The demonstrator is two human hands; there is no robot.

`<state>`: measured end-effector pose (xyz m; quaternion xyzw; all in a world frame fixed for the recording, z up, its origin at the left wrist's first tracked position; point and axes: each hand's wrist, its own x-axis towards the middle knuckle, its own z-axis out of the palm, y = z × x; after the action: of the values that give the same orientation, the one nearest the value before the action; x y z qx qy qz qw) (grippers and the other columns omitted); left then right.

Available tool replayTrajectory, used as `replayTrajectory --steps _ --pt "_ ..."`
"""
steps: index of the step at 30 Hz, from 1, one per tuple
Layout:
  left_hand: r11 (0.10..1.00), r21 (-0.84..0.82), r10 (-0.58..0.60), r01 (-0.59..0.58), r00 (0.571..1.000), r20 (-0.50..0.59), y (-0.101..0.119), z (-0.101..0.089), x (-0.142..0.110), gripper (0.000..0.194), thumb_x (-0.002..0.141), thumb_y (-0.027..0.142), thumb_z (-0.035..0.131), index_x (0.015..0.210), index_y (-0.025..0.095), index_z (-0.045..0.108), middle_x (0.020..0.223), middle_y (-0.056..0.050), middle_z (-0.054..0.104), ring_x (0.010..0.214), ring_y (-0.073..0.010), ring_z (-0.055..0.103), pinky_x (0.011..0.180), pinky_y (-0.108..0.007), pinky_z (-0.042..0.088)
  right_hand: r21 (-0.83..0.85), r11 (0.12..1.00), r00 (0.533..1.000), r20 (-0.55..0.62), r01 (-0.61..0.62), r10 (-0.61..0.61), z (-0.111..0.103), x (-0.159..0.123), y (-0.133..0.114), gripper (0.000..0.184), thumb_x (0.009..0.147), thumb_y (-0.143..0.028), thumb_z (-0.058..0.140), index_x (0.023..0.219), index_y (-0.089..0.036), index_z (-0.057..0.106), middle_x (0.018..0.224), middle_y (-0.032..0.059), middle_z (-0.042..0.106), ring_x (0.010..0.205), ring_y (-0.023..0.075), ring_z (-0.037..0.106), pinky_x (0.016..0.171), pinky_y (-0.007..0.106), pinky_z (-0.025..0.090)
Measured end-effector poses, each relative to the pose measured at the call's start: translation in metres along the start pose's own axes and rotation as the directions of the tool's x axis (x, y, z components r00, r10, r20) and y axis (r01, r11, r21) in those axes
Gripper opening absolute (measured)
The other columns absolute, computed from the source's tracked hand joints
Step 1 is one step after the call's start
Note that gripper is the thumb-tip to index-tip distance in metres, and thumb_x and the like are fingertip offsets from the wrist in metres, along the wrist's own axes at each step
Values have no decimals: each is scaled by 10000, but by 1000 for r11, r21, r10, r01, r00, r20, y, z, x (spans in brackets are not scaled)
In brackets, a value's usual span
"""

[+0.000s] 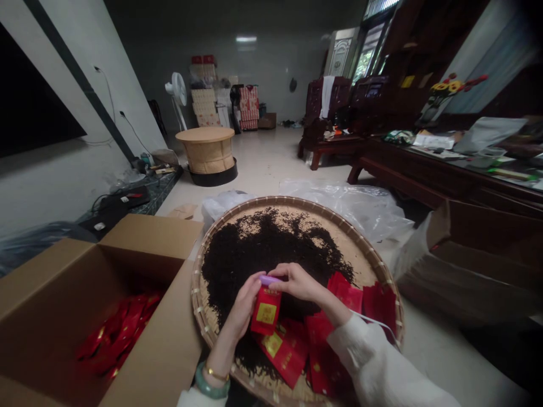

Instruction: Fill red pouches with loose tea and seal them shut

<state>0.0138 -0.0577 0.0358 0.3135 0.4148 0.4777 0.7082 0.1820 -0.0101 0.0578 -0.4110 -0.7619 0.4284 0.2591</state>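
Observation:
A round woven bamboo tray (297, 220) holds a heap of dark, loose tea leaves (258, 249). Over it, my left hand (244, 305) grips a red foil packet with a gold label (266, 311). My right hand (297, 282) pinches a small purple object (270, 280) at the packet's top edge. The object's lower part is hidden by my fingers, and its exact kind cannot be told. Several more red packets (284, 350) lie on the tray under my forearms. A green bangle (212, 381) circles my left wrist.
A cardboard box (144, 243) at the lower left holds many red packets (119, 333). Crumpled clear plastic (339, 206) lies under the tray's far side. Beyond stand a round wicker table, a white fan, stacked cartons, dark wooden chairs and a cluttered low table.

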Motion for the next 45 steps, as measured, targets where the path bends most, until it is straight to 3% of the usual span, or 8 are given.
replayTrajectory --steps 2,5,11,19,26,29,38,45 --pt "993 102 55 -55 998 6 3 2 3 506 683 440 744 1078 144 632 1036 -100 708 857 -215 670 724 -255 506 -55 998 1000 -6 23 -24 2 -2 -5 284 797 -379 650 983 -187 745 759 29 645 731 167 582 661 239 410" --pt "986 156 46 -53 998 48 1 4 5 535 667 443 752 1083 139 610 1089 -116 683 860 -230 671 724 -293 521 -81 995 998 -22 62 -64 4 -5 -13 295 858 -388 585 1053 -215 723 762 29 629 725 155 582 650 227 406" --pt "975 211 -88 67 992 92 -9 1 0 507 546 316 837 941 116 590 815 -63 711 635 -204 686 638 -317 535 -116 993 998 -57 22 -29 3 -7 -12 159 796 -262 657 895 -176 747 809 35 654 749 161 593 676 233 407" --pt "965 248 -118 89 988 101 -7 2 -2 481 546 295 832 926 112 600 830 -97 716 607 -212 685 613 -328 526 -124 992 999 -39 21 -26 -3 -4 -8 238 800 -305 658 979 -170 734 852 49 678 765 174 603 682 245 420" --pt "995 72 62 -65 997 38 0 3 6 501 698 465 722 1058 122 656 890 -82 727 707 -170 647 648 -251 475 -117 992 998 -27 51 -55 0 -5 -5 308 818 -306 645 1105 -211 702 803 37 645 751 168 587 682 244 411" --pt "991 101 84 -85 996 15 1 3 10 480 692 475 723 1011 118 692 840 -76 733 654 -158 623 615 -244 458 -120 991 998 -35 51 -56 2 -4 -4 303 810 -287 652 1101 -218 705 780 32 626 750 170 582 682 247 404" --pt "964 197 184 -178 983 -15 2 4 8 419 712 476 693 956 137 719 910 -86 735 745 -188 637 673 -261 480 -126 991 998 -36 43 -48 2 -4 -5 300 804 -257 656 1098 -233 707 734 12 584 718 154 558 652 235 383" --pt "969 178 176 -171 984 -10 2 4 9 421 711 476 694 964 140 716 912 -84 735 734 -179 635 666 -254 482 -110 993 998 -36 47 -52 2 -4 -6 286 803 -246 657 1083 -228 715 728 10 573 712 151 550 654 234 378"
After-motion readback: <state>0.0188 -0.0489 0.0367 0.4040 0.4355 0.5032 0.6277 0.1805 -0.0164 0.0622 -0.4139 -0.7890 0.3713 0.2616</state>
